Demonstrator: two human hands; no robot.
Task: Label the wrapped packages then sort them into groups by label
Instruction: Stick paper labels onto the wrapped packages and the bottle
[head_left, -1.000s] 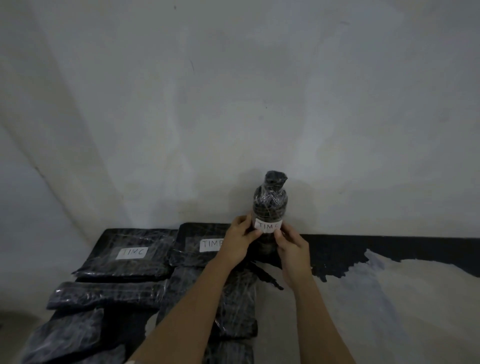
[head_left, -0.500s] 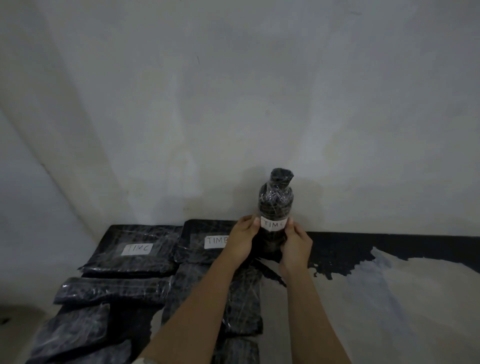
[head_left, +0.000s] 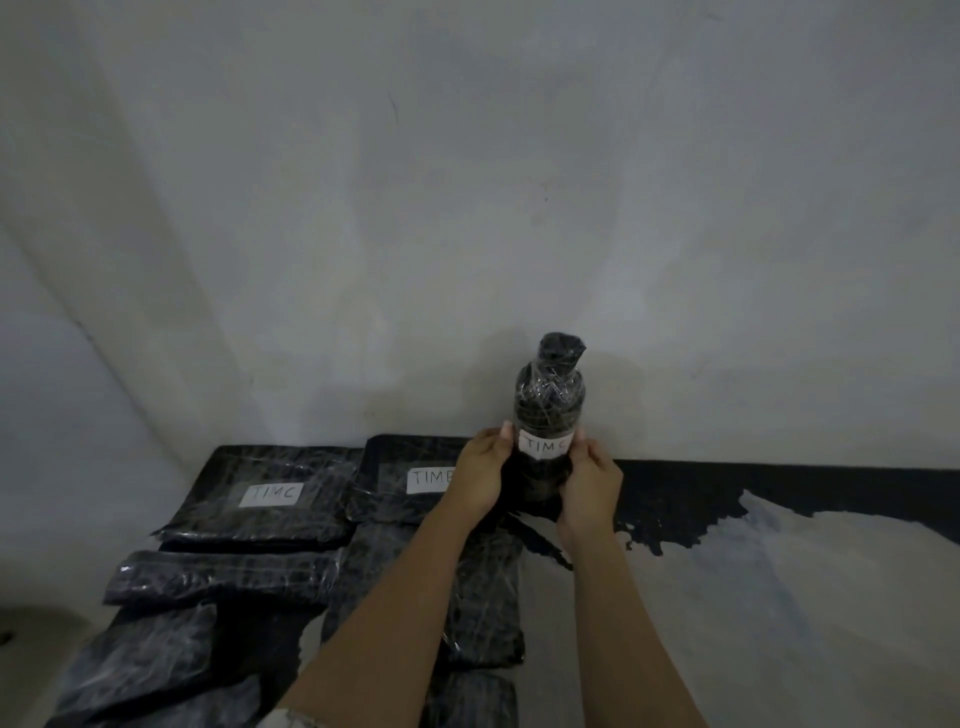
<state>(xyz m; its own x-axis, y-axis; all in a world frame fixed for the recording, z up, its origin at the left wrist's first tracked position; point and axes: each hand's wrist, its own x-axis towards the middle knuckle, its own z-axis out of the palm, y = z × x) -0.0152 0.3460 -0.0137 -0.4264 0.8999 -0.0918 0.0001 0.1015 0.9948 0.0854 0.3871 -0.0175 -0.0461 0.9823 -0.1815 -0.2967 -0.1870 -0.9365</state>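
Left hand at 9 o'clock and right hand at 3 o'clock curl round the bottle-shaped package, thumbs at the ends of its white label, "TIMC". Package upright, near wall. At 9 o'clock: two flat labelled packages. At 7–8 o'clock: unlabelled packages.

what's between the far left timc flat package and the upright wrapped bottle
Head view: another flat wrapped package, its white label partly hidden by the left hand, which grips the wrapped bottle.
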